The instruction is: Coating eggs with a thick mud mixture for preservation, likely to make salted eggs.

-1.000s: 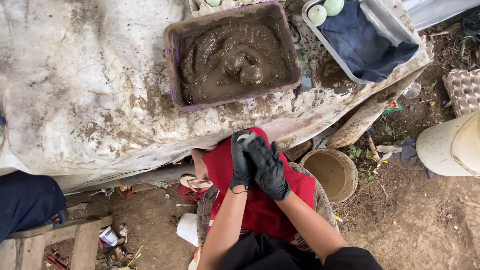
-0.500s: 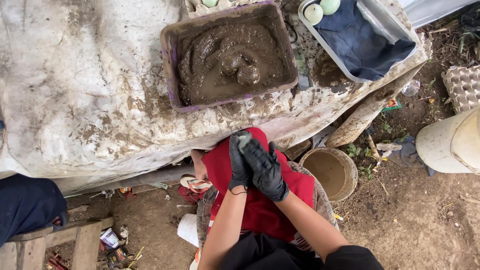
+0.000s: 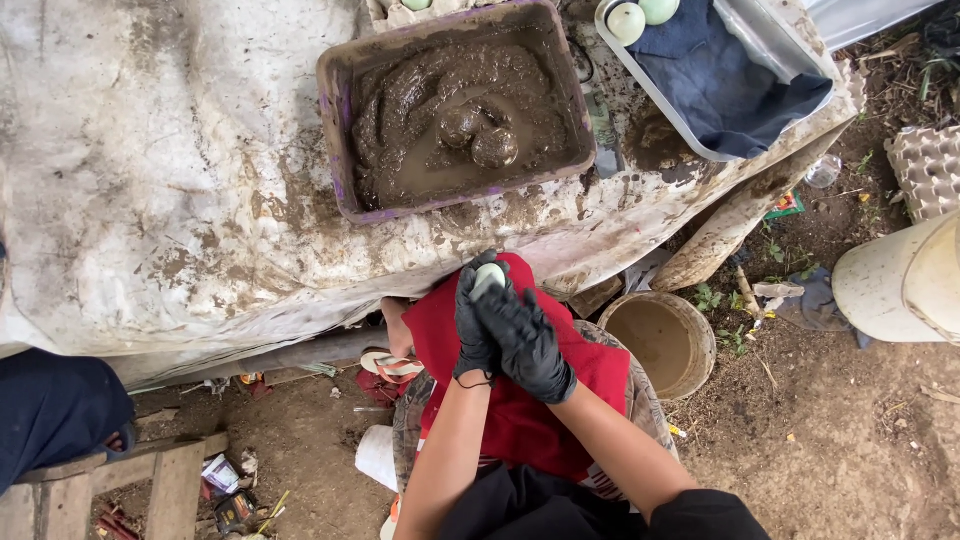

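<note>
Both my hands wear black gloves and meet over a red cloth (image 3: 520,420) on my lap. My left hand (image 3: 472,325) grips a pale egg (image 3: 488,276) at its fingertips. My right hand (image 3: 528,340) lies across the left one, its fingers wrapped against it and touching the egg's lower side. Just beyond, on a mud-stained white sheet (image 3: 150,180), stands a purple-rimmed tray (image 3: 338,130) full of wet brown mud (image 3: 420,110), with two mud-coated lumps (image 3: 478,135) in its middle.
A grey tray (image 3: 790,40) lined with dark blue cloth holds two pale eggs (image 3: 640,14) at the top right. A mud-smeared bucket (image 3: 655,340) stands on the dirt by my right knee. A white drum (image 3: 900,280) and an egg carton (image 3: 925,170) are at the right; wooden planks (image 3: 120,490) lie lower left.
My hands have stayed together over the red cloth. The pale egg between the gloved fingers shows more clearly now; the view has shifted only slightly.
</note>
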